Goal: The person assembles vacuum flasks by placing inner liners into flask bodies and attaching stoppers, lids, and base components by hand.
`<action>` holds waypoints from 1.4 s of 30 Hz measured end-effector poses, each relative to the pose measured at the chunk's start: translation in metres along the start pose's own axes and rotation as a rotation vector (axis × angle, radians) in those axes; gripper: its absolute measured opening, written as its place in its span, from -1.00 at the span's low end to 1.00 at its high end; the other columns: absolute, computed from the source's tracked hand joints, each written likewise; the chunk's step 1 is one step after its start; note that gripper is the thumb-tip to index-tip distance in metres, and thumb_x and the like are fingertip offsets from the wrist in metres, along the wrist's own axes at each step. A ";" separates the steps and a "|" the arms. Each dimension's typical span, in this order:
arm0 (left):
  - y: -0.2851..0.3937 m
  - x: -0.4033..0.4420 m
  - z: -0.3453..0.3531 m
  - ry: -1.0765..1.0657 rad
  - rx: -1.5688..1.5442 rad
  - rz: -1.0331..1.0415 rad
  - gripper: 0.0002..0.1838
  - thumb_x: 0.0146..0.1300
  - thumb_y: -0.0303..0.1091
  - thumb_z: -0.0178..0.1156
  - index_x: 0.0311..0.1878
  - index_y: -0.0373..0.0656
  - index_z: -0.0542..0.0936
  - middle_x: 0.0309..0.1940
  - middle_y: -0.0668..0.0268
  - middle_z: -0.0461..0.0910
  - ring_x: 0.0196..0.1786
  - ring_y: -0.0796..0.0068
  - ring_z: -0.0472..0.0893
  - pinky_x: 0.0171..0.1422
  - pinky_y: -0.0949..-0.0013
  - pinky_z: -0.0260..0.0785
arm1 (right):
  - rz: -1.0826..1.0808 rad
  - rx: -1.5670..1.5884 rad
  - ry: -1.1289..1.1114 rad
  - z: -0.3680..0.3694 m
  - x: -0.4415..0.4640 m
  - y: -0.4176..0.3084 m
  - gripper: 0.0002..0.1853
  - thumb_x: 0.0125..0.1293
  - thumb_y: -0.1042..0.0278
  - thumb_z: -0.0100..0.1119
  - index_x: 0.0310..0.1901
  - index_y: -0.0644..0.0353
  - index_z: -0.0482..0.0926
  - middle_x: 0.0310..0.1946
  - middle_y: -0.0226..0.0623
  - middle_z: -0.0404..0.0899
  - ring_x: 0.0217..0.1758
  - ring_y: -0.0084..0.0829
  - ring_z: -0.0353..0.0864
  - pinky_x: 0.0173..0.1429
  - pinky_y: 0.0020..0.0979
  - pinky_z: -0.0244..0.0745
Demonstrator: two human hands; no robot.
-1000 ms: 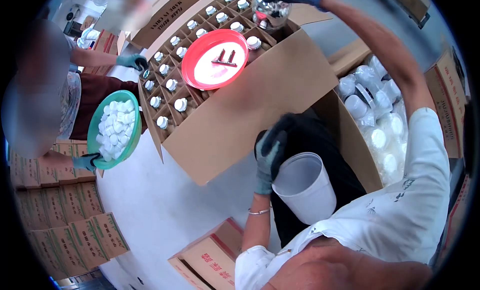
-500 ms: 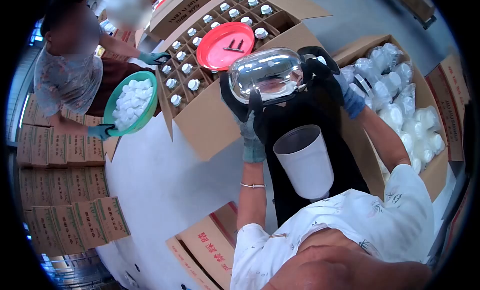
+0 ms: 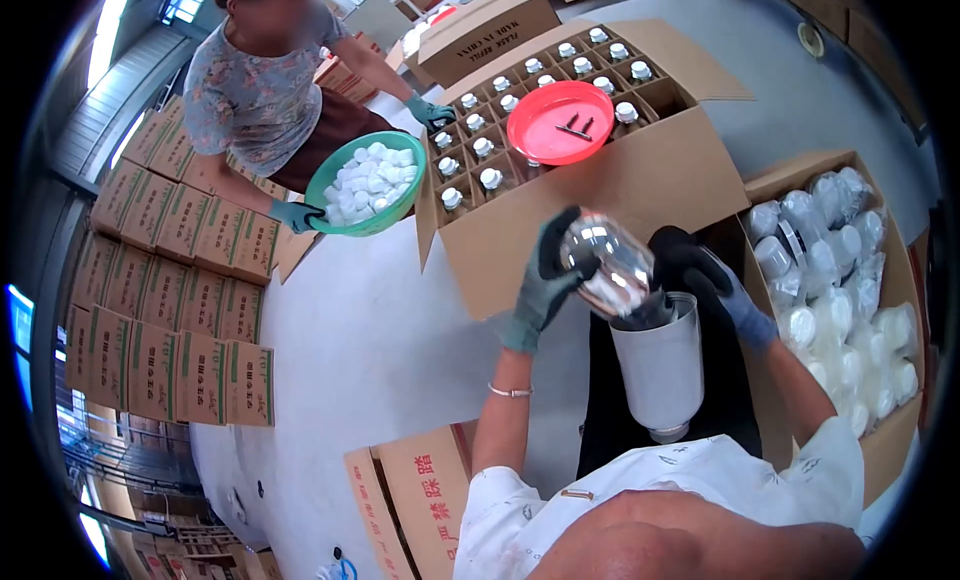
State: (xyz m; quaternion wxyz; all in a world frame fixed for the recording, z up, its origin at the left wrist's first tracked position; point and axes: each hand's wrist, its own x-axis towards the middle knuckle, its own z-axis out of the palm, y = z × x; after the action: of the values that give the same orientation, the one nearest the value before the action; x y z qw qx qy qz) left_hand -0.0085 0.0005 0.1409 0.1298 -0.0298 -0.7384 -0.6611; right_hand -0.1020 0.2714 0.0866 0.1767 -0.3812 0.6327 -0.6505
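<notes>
My left hand (image 3: 552, 280), in a grey-green glove with dark fingers, is closed around a silvered glass flask liner (image 3: 612, 265). The liner is tilted, its lower end at the mouth of a white cylindrical flask casing (image 3: 660, 370). That casing stands between my legs, open end up and narrow end towards me. Close to the liner and the casing's rim is my right hand (image 3: 712, 280), gloved with black fingers. Those fingers blend into my dark trousers, so their grip is unclear.
Ahead, a divided carton (image 3: 590, 205) holds several white-capped bottles and a red bowl (image 3: 560, 125) with small dark pieces. A co-worker holds a green basin (image 3: 415, 185) of white pieces. At right stands a carton (image 3: 880, 435) of plastic-wrapped white parts; boxes (image 3: 155, 365) are stacked left.
The silvered liner has come down from above the lap to the casing's mouth and is now tilted. My right hand has left its far end. The view has shifted.
</notes>
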 end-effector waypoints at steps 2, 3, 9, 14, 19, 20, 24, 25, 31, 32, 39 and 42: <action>-0.013 -0.022 -0.003 -0.035 0.081 -0.027 -0.12 -0.01 -0.55 0.39 0.41 -0.23 0.20 0.39 0.22 0.25 0.43 0.36 0.24 0.51 0.29 0.08 | 0.020 0.022 0.045 0.001 -0.033 -0.006 -0.51 0.29 0.35 0.13 0.24 0.28 0.36 0.16 -0.17 0.41 0.27 -0.32 0.36 0.36 -0.34 0.22; -0.012 -0.039 -0.004 0.003 0.016 -0.088 -0.11 0.00 -0.52 0.39 0.43 -0.22 0.18 0.40 0.22 0.23 0.44 0.36 0.23 0.51 0.29 0.08 | 0.050 0.032 0.036 0.003 -0.056 -0.003 -0.46 0.25 0.36 0.17 0.27 0.27 0.34 0.20 -0.15 0.39 0.32 -0.29 0.33 0.38 -0.33 0.21; -0.071 -0.177 0.004 0.324 -0.223 -0.319 -0.26 0.31 -0.15 0.17 0.46 -0.19 0.13 0.42 0.18 0.20 0.44 0.28 0.22 0.50 0.24 0.10 | 0.142 -0.207 -0.089 0.042 -0.180 0.039 -0.01 0.10 -0.24 0.28 0.40 0.26 0.14 0.38 0.01 0.13 0.47 0.02 0.08 0.51 -0.05 -0.02; -0.119 -0.231 0.014 0.364 0.048 -0.337 -0.39 0.29 -0.25 0.17 0.37 -0.17 0.27 0.32 0.16 0.34 0.36 0.28 0.33 0.45 0.22 0.15 | 0.039 0.077 -0.109 0.063 -0.094 -0.014 0.08 0.11 -0.24 0.30 0.46 0.27 -0.03 0.42 0.01 0.02 0.51 -0.06 -0.01 0.53 -0.19 -0.08; -0.114 -0.211 -0.009 -0.051 0.609 -0.166 -0.30 0.12 -0.30 0.35 0.33 -0.15 0.32 0.29 0.15 0.37 0.34 0.19 0.36 0.42 0.15 0.19 | -0.356 -0.125 -0.291 0.045 0.002 -0.066 0.03 -0.14 0.12 0.57 0.36 0.29 0.21 0.24 -0.04 0.34 0.33 -0.07 0.31 0.38 -0.19 0.23; -0.116 -0.204 -0.008 -0.086 0.622 -0.146 -0.31 0.11 -0.29 0.35 0.32 -0.15 0.33 0.27 0.15 0.38 0.32 0.20 0.37 0.40 0.15 0.20 | -0.422 -0.124 -0.269 0.042 0.011 -0.075 0.02 -0.14 0.10 0.56 0.35 0.29 0.23 0.22 -0.06 0.39 0.30 -0.12 0.37 0.34 -0.22 0.27; -0.127 -0.170 0.005 -0.058 0.722 0.003 -0.34 0.11 -0.27 0.37 0.28 -0.14 0.38 0.20 0.17 0.44 0.24 0.22 0.43 0.33 0.17 0.27 | -0.467 -0.075 -0.377 0.042 0.034 -0.090 0.02 -0.15 0.00 0.56 0.33 0.31 0.26 0.23 -0.09 0.39 0.28 -0.13 0.40 0.35 -0.22 0.27; -0.130 -0.162 0.013 -0.032 0.751 0.043 -0.35 0.11 -0.27 0.37 0.27 -0.14 0.39 0.18 0.18 0.46 0.23 0.23 0.45 0.31 0.17 0.29 | -0.503 -0.088 -0.386 0.040 0.038 -0.094 0.02 -0.13 0.03 0.55 0.34 0.28 0.25 0.24 -0.08 0.38 0.28 -0.14 0.39 0.35 -0.22 0.28; -0.142 -0.133 0.056 0.110 0.853 0.209 -0.41 0.10 -0.23 0.39 0.21 -0.13 0.46 0.07 0.20 0.55 0.12 0.26 0.54 0.20 0.20 0.39 | -0.484 -0.406 -0.042 0.029 0.042 -0.099 -0.10 -0.13 0.06 0.55 0.26 0.17 0.34 0.04 -0.07 0.45 0.10 -0.11 0.47 0.18 -0.16 0.46; -0.142 -0.133 0.060 0.128 0.857 0.224 -0.42 0.09 -0.23 0.40 0.20 -0.13 0.48 0.05 0.21 0.56 0.10 0.27 0.55 0.18 0.21 0.40 | -0.440 -0.413 0.009 0.030 0.042 -0.099 -0.14 -0.15 0.09 0.55 0.22 0.19 0.36 0.03 -0.10 0.47 0.08 -0.13 0.49 0.16 -0.18 0.45; -0.156 -0.156 0.067 0.154 0.797 0.141 -0.50 0.12 -0.25 0.35 0.13 -0.13 0.50 -0.01 0.20 0.58 0.04 0.25 0.58 0.13 0.21 0.43 | -0.390 -0.274 0.149 0.049 0.046 -0.091 -0.35 -0.17 0.11 0.57 -0.02 0.19 0.54 -0.06 -0.20 0.58 -0.06 -0.22 0.61 0.08 -0.28 0.49; -0.159 -0.163 0.068 0.137 0.762 0.103 -0.54 0.13 -0.26 0.33 0.11 -0.13 0.51 -0.04 0.19 0.59 0.02 0.24 0.58 0.11 0.21 0.43 | -0.444 -0.257 0.025 0.039 0.045 -0.085 -0.34 -0.20 0.08 0.57 -0.03 0.19 0.55 -0.06 -0.22 0.58 -0.07 -0.23 0.61 0.06 -0.32 0.49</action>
State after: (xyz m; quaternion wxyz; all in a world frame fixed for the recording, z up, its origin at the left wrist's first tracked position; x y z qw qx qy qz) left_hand 0.1041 0.0682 -0.0567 0.2133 0.0278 -0.9183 -0.3325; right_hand -0.0814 0.2239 0.1767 -0.0283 -0.5221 0.6132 -0.5922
